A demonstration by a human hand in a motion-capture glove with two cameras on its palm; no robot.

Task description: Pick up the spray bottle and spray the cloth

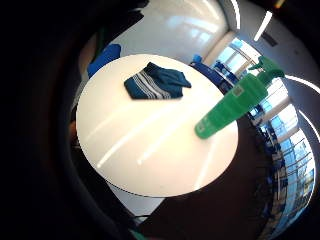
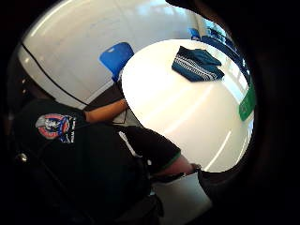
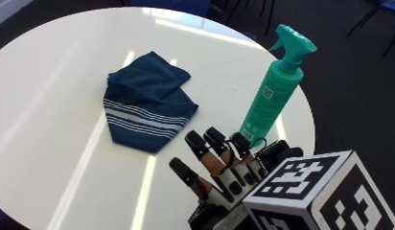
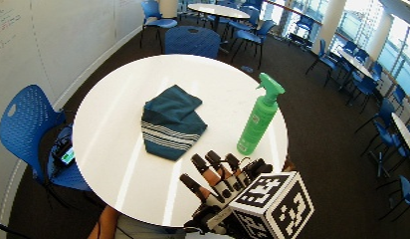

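- Outside view: one green spray bottle (image 3: 272, 98) with a trigger head stood upright on the round white surface (image 3: 51, 72), near its edge. One folded blue striped cloth (image 3: 146, 108) lay beside it, apart.
- The right hand (image 3: 226, 167) hovered near the bottle's base, fingers (image 3: 197, 143) straight and spread, holding nothing.
- Little finger side palm view: one bottle (image 1: 235, 102), one cloth (image 1: 156, 82).

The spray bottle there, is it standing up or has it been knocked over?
Upright. The green spray bottle stands on its base on the white table, nozzle on top, untouched by the gloved right hand.
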